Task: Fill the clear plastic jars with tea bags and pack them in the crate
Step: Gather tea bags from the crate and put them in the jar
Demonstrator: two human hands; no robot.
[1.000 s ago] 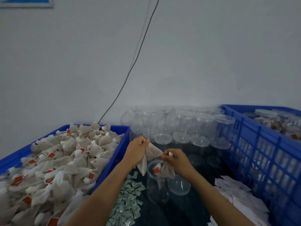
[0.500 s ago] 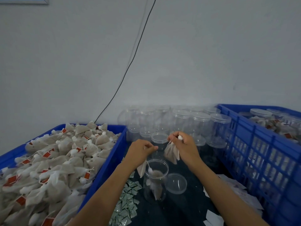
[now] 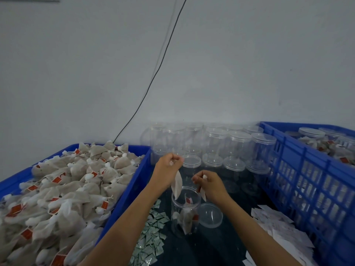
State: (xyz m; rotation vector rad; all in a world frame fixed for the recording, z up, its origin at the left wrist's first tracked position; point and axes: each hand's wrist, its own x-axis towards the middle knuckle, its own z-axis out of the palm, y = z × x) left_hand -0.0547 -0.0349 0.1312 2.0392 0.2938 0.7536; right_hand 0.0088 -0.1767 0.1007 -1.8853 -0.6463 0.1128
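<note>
Tea bags are the thing to handle here, and they look very light and soft: thin mesh pouches w/ loose filling, a knotted top and an orange tag on a string. The left hand (image 3: 169, 166) pinches one tea bag (image 3: 177, 186) at its top, so the pouch hangs limp with its lower tip at the mouth of the open jar (image 3: 185, 210). The right hand (image 3: 210, 186) has its fingers curled round the white knot of a second bag (image 3: 203, 194), which hangs just beside the jar rim. Inside the jar a few bags already lie at the bottom, so I judge the filling is only begun.

Best place to take hold is the knot or gathered neck, not the pouch body; squeezing the body could tear the mesh, I think. The strings may tangle betw. bags.

The jar is clear, thin plastic, prob. light and easy to tip while nearly empty. Its lid (image 3: 210, 215) lies just right of it on the dark table. The supply sits in the blue tray (image 3: 132, 181) at left. Empty lidded jars (image 3: 238, 143) stand behind, and the blue crate (image 3: 307, 179) at right holds filled ones.
</note>
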